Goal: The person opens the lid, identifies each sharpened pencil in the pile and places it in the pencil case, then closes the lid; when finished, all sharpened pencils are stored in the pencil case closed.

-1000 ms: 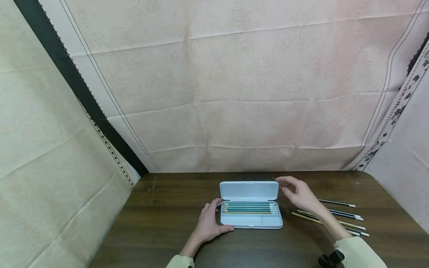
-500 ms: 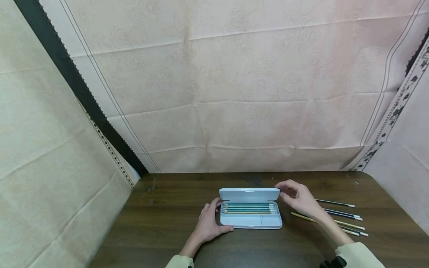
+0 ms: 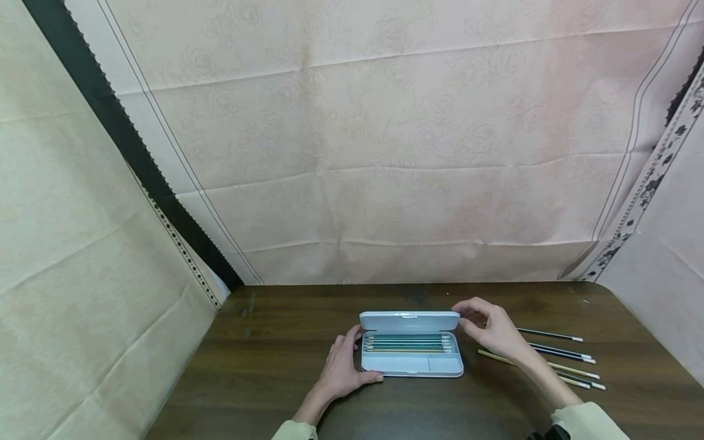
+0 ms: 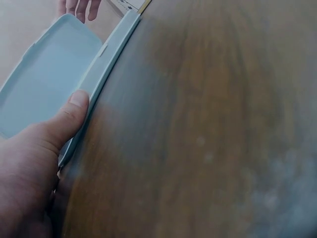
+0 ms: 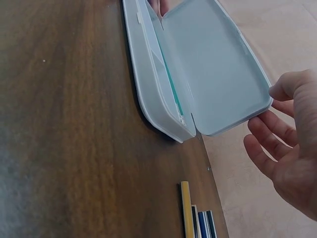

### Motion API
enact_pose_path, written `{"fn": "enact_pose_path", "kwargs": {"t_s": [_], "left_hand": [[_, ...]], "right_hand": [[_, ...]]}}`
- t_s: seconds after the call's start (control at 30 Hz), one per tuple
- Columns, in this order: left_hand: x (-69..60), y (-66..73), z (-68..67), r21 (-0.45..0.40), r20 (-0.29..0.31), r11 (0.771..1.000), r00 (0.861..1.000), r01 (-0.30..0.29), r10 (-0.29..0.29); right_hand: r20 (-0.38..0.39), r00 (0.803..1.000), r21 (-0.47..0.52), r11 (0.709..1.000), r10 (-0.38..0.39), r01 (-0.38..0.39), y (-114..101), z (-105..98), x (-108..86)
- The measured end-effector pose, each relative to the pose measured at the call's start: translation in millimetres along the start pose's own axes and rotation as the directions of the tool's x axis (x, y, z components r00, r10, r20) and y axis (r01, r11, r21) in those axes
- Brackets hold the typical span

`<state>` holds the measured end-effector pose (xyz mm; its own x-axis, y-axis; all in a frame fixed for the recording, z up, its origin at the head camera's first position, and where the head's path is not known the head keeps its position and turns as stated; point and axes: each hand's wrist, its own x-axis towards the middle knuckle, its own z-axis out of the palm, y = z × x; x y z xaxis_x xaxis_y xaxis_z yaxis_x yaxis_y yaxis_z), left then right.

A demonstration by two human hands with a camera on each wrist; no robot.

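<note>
A light blue pencil case lies on the table with its lid raised and tilted partly over the tray. Several green pencils and a yellowish one lie side by side inside. My left hand grips the left end of the case; in the left wrist view its thumb presses the front edge. At the lid's right corner my right hand pinches the rim, thumb on the inner face and fingers behind, as the right wrist view shows. The left hand's fingertips are mostly hidden behind the case.
Several loose pencils, dark and yellowish with white ends, lie on the dark wooden table right of the case, partly beneath my right forearm. A pale cloth hangs behind the table's far edge, with more cloth at both sides.
The lid has swung down from nearly upright toward the tray, with my right hand moving slightly nearer along with it. My left hand has stayed on the case's left end.
</note>
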<state>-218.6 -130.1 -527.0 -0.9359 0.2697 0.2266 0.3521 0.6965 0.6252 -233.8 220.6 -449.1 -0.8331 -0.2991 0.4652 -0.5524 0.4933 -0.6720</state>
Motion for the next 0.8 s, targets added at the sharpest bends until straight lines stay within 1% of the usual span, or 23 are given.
{"fn": "enact_pose_path", "kwargs": {"t_s": [0.17,0.27,0.33,0.4,0.47,0.53,0.6,0.67,0.73,0.8], "left_hand": [[-0.2,0.9,-0.4,-0.002,-0.002,1.000,1.000,0.001,-0.001],[-0.5,1.2,-1.4,-0.027,-0.010,1.000,1.000,-0.008,0.007],[-0.6,0.9,-2.9,-0.084,-0.030,0.996,0.999,-0.013,0.010],[-1.1,0.2,-5.2,-0.173,-0.078,0.984,0.997,-0.039,0.026],[-1.4,-0.5,-8.2,-0.267,-0.135,0.961,0.990,-0.065,0.029],[-0.3,0.6,-12.3,-0.339,-0.189,0.936,0.982,-0.092,0.028],[2.8,4.7,-17.2,-0.376,-0.224,0.920,0.974,-0.109,0.024],[7.2,12.2,-23.1,-0.392,-0.239,0.914,0.971,-0.109,0.013],[10.8,24.1,-31.4,-0.405,-0.240,0.907,0.971,-0.115,0.016],[13.0,37.0,-39.8,-0.419,-0.225,0.900,0.974,-0.119,0.024]], "right_hand": [[-0.005,1.000,-0.023,1.000,0.003,-0.003,0,1,-1.2],[-0.012,1.000,-0.023,1.000,-0.001,0.000,0,1,-1.9],[-0.017,1.000,-0.018,1.000,-0.006,0.005,0,2,-2.5],[-0.021,1.000,-0.007,1.000,-0.012,0.012,1,2,-3.1],[-0.023,1.000,0.004,1.000,-0.014,0.014,1,3,-3.9],[-0.023,1.000,0.008,1.000,-0.010,0.010,0,4,-5.0],[-0.022,1.000,0.012,1.000,-0.003,0.003,-5,4,-6.1],[-0.019,1.000,0.012,1.000,0.002,-0.002,-14,2,-6.6],[-0.016,1.000,0.010,1.000,0.000,0.000,-25,-1,-6.8],[-0.015,1.000,0.007,1.000,-0.011,0.011,-33,-3,-6.7]]}}
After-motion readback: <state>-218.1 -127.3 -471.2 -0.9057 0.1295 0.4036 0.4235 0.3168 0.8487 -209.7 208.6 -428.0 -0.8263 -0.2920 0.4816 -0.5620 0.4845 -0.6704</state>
